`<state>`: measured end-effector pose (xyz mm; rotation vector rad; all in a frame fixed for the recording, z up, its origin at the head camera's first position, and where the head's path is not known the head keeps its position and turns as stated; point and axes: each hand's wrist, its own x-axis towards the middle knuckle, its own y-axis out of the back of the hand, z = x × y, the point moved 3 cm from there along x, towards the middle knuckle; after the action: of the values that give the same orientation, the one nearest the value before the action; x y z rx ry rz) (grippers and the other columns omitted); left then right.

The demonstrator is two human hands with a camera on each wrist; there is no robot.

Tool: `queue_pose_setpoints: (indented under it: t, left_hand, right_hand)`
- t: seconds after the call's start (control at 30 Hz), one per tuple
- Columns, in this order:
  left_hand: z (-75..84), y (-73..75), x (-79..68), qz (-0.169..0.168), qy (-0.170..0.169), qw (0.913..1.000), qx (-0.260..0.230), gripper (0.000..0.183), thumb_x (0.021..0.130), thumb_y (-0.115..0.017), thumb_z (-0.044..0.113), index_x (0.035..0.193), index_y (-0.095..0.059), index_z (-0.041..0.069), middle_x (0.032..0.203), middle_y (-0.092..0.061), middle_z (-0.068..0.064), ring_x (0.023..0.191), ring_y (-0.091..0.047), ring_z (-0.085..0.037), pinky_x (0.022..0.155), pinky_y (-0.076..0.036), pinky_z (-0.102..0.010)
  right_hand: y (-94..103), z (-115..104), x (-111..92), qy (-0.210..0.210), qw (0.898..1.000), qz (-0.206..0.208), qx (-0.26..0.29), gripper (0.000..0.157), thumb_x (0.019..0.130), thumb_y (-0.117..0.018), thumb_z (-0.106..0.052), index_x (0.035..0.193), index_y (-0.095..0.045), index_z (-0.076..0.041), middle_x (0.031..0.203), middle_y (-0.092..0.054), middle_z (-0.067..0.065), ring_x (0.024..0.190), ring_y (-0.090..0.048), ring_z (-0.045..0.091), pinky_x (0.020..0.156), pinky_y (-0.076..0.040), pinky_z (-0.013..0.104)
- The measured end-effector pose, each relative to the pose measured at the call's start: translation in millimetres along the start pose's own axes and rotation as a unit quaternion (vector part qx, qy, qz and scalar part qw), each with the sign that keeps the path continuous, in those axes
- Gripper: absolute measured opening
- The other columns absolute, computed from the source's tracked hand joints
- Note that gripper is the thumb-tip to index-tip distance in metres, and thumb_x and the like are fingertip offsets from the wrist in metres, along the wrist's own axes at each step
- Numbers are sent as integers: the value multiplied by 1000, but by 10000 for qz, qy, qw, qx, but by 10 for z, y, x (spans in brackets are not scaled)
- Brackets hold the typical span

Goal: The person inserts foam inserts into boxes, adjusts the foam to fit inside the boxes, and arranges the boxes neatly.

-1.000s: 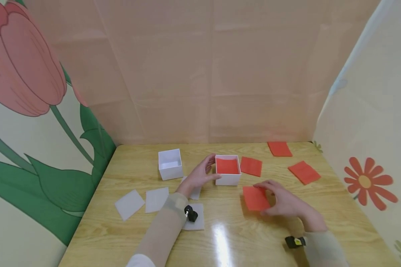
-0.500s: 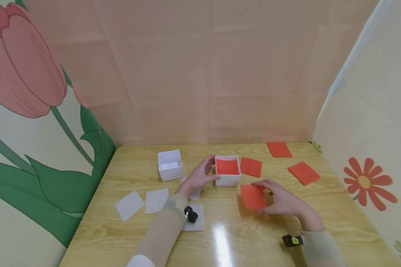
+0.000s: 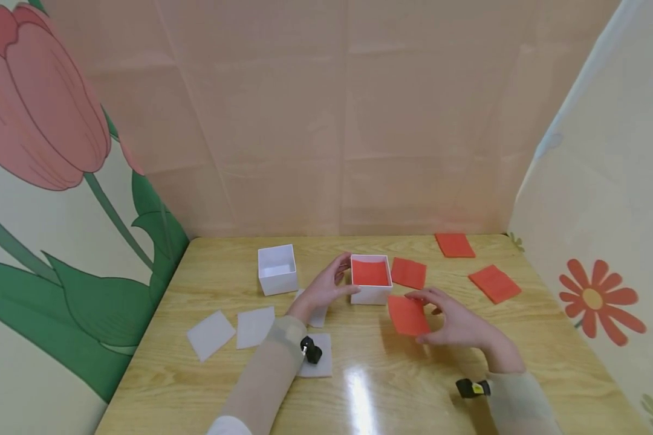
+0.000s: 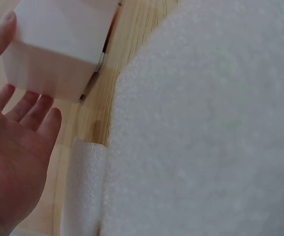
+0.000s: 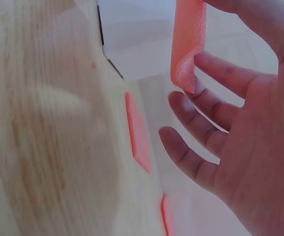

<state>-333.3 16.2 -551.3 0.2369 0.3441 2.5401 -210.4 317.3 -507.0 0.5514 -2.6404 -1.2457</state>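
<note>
My left hand [image 3: 323, 290] holds a white box [image 3: 372, 295] by its left side, thumb at the front and fingers toward the back. Red foam [image 3: 370, 273] lies inside this box. In the left wrist view the fingertips [image 4: 43, 105] are right at the box's side. My right hand [image 3: 462, 323] pinches a square red foam sheet [image 3: 408, 315] between thumb and fingers, in front and to the right of the box. The sheet is tilted above the table and bends in the right wrist view, where its upper part is cut off.
Another white box [image 3: 279, 283] stands back left with nothing inside. Red foam sheets lie right of the filled box [image 3: 409, 273], at the back [image 3: 454, 245] and far right [image 3: 494, 284]. White foam sheets [image 3: 211, 335] lie at left, some partly under the left arm. Printed cloths surround the table.
My right hand has moved left and a little away from me with the red foam sheet, closer to the box. My left hand has stayed at the box.
</note>
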Motion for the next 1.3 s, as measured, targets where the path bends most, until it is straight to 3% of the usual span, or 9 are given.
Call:
queue_pose_setpoints:
  t: [0.2,0.43,0.8,1.0,1.3]
  left_hand:
    - [-13,1,6,35,107,9999,20,97,95,-85,30,170,-25,14,166,-43,-1,154,-39,-21,128,-32,-39]
    - [-11,0,9,21,63,10000,19,98,95,-85,28,170,-24,11,167,-42,-3,154,-38,-23,128,-31,-39]
    - [-25,12,22,27,89,9997,236,94,94,-86,33,169,-30,26,164,-44,4,152,-41,-20,127,-33,-36]
    - [-15,14,25,3,95,9993,354,95,94,-85,35,169,-28,27,164,-44,5,152,-41,-18,127,-33,-35]
    - [-12,10,17,-41,107,9998,161,92,96,-84,33,169,-29,27,163,-45,4,153,-40,-22,128,-31,-38]
  right_hand:
    - [36,-63,58,255,9995,154,-88,85,78,-99,-30,152,-57,-26,145,-57,-5,126,-55,22,100,-57,53]
    - [90,-154,136,547,9982,240,-91,87,80,-97,-39,153,-54,-21,144,-56,-2,126,-55,25,100,-55,57]
    - [104,-307,219,300,9983,426,-247,86,79,-97,-40,152,-55,-21,146,-53,2,133,-52,35,101,-54,64]
    - [163,-320,353,386,9971,546,-354,88,78,-98,-38,153,-54,-20,147,-51,4,127,-52,34,94,-57,56]
    - [196,-338,641,396,9966,417,-595,93,79,-97,-33,158,-51,-17,153,-47,9,135,-48,36,101,-54,67]
